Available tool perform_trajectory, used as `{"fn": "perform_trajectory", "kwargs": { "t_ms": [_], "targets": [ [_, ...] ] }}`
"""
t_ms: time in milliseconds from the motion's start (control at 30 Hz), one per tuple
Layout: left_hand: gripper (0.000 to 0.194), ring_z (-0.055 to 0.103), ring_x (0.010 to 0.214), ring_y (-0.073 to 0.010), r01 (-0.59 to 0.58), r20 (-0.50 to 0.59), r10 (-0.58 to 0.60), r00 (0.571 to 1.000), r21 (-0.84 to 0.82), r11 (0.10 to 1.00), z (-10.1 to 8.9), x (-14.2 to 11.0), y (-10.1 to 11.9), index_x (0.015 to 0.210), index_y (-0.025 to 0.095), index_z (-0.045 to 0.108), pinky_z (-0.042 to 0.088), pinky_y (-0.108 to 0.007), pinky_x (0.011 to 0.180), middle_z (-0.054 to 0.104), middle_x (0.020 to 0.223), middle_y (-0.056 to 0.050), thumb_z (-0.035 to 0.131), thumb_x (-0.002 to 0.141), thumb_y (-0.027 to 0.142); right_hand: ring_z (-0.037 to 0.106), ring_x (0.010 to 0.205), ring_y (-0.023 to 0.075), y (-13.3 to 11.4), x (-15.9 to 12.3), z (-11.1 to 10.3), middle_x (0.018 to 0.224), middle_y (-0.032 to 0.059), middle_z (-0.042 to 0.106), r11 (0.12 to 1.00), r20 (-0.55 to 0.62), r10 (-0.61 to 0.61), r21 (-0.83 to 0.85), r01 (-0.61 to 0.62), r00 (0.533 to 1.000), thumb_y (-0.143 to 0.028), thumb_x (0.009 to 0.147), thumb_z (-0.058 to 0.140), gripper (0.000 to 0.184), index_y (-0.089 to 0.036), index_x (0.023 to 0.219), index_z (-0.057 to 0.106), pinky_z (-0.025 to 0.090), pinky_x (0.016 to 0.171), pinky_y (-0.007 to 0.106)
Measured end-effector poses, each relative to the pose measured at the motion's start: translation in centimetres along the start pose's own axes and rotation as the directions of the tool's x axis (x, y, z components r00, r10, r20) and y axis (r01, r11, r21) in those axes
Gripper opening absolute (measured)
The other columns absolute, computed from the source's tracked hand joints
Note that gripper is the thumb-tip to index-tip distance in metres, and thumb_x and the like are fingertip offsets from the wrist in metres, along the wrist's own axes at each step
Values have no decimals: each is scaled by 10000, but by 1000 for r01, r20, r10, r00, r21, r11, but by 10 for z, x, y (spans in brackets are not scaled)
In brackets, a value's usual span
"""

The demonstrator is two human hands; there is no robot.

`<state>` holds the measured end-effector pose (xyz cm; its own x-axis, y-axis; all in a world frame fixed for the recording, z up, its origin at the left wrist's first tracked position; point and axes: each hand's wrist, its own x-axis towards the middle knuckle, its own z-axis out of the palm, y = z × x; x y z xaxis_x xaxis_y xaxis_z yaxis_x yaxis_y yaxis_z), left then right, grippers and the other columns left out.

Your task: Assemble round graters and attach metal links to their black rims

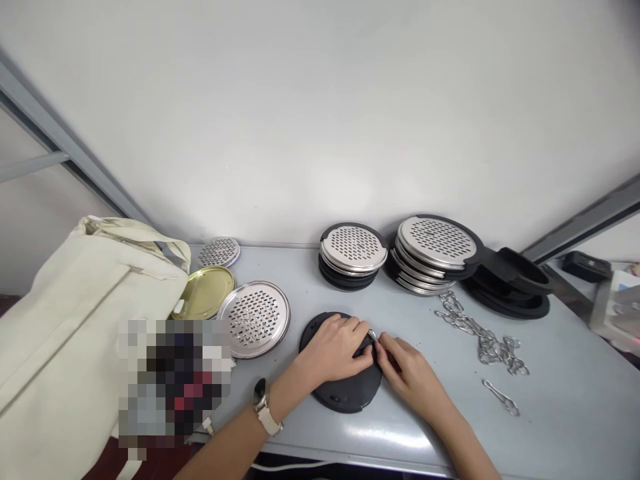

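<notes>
My left hand [336,348] lies palm down on a black round disc [345,390] flat on the grey table [565,400], its fingertips curled at the disc's right edge. My right hand [407,370] comes in from the right, its fingers pinched on a small metal clip [373,334] at that same edge. Both hands meet there. I wear a watch [261,399] on the left wrist.
A perforated steel disc [254,318] lies left of the hands, with a gold lid [205,291] and a smaller perforated disc [219,251] behind. Two stacks of discs [353,254] [434,250] and black rings [515,283] stand at the back. A chain of metal clips [480,337] lies right. A cream bag [75,320] fills the left.
</notes>
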<state>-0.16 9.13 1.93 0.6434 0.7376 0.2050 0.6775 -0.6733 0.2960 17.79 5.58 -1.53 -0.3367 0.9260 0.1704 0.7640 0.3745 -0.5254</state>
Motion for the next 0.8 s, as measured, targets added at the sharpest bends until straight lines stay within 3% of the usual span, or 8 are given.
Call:
{"fn": "perform_trajectory", "kwargs": {
  "t_ms": [200,400,800],
  "targets": [
    [267,583,757,-187,-65,29,65,997,1,998,-4,-1,0,1133,204,457,421,-312,728,595,856,-28,435,873,263,512,586,152,0,-1,-2,652,-2,524,1000,-9,-11,12,11,1000,-256,935,374,165,-221,794,452,394,551,261],
    [120,571,742,-179,-80,32,80,996,6,997,-3,-1,-1,938,187,495,414,-309,716,573,816,-28,414,885,258,520,595,161,-1,0,-1,652,1,522,1000,-12,2,0,-2,1000,-285,949,354,184,-225,789,421,392,549,265],
    [89,565,723,-178,-79,22,79,997,24,997,-2,-1,-1,906,185,467,412,-308,704,578,814,-19,423,879,259,515,597,164,2,-2,0,653,2,508,1000,-6,7,-2,-7,1000,-297,973,307,217,-220,812,431,386,572,273]
  ]
}}
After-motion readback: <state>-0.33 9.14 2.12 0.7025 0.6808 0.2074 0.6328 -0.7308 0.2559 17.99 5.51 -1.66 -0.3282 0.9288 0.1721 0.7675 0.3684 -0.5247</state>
